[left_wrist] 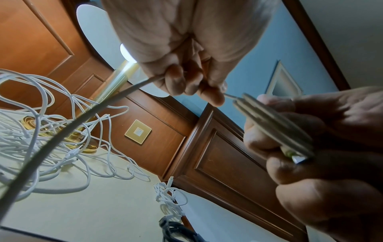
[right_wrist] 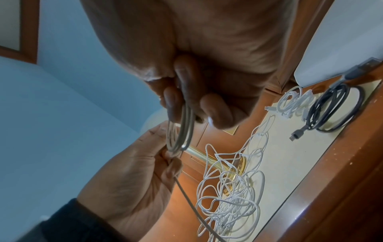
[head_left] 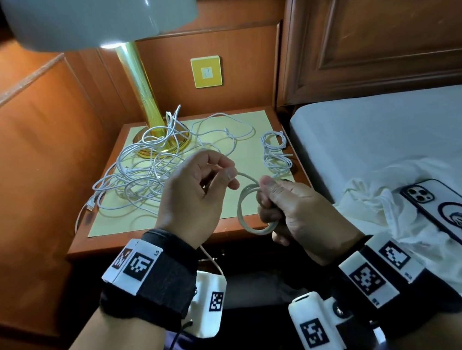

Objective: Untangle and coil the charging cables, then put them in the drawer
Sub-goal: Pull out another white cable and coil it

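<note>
The right hand [head_left: 293, 205] grips the grey coil [head_left: 249, 210] above the nightstand [head_left: 117, 243] front edge. The left hand [head_left: 195, 195], at nine o'clock of it, pinches the loose cable end [left_wrist: 62, 131], nearest for the next loop.

Both hands are bare. The left wrist [head_left: 151, 271] wears a wide black fabric band with white blocks on it, each printed with a black-and-white square code marker. A white camera housing [head_left: 209, 302] with another marker hangs below it, trailing a thin black cable. The right wrist [head_left: 383, 275] carries a matching black band, marker blocks, and a white housing [head_left: 314, 331].
</note>
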Action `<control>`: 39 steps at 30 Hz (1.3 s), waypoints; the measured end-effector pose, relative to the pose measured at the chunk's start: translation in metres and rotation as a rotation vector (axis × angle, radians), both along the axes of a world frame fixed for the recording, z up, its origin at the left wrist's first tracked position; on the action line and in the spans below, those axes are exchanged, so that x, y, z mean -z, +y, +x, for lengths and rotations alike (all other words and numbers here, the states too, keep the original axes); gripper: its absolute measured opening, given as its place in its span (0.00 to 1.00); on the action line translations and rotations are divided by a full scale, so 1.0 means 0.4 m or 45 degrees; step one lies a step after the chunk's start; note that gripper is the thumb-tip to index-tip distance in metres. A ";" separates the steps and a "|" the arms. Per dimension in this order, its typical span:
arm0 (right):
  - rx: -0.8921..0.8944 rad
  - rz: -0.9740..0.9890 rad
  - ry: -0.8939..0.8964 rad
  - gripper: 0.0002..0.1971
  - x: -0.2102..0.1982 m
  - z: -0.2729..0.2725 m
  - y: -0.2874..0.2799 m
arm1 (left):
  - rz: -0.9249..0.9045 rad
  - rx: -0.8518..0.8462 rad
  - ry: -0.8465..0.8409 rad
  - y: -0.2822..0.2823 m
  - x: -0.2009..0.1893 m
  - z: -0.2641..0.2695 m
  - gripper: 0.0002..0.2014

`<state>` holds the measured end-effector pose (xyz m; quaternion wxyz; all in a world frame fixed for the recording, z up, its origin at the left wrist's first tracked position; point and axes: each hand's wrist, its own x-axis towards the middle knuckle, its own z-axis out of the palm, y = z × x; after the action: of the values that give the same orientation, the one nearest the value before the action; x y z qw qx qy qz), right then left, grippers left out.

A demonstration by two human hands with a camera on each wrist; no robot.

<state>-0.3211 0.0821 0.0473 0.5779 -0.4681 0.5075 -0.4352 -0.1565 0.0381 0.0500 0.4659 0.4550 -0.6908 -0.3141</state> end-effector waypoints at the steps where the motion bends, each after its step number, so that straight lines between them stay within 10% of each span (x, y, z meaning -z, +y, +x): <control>1: 0.009 -0.013 -0.013 0.20 0.001 0.001 -0.002 | -0.009 -0.015 -0.001 0.000 -0.001 -0.002 0.02; 16: 0.187 0.038 -0.264 0.18 -0.035 -0.065 0.006 | 0.020 -0.043 -0.007 -0.012 0.012 -0.078 0.13; 25: 0.163 -0.042 -0.120 0.16 -0.020 -0.060 -0.013 | 0.615 0.032 0.615 0.034 -0.004 -0.093 0.09; 39: 0.198 -0.239 0.221 0.21 0.013 -0.045 -0.013 | 0.755 0.059 0.767 0.042 -0.009 -0.097 0.09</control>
<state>-0.3392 0.0770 0.0422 0.4500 -0.5151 0.5476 -0.4820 -0.1953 0.0549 0.0536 0.4887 0.4414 -0.4134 -0.6288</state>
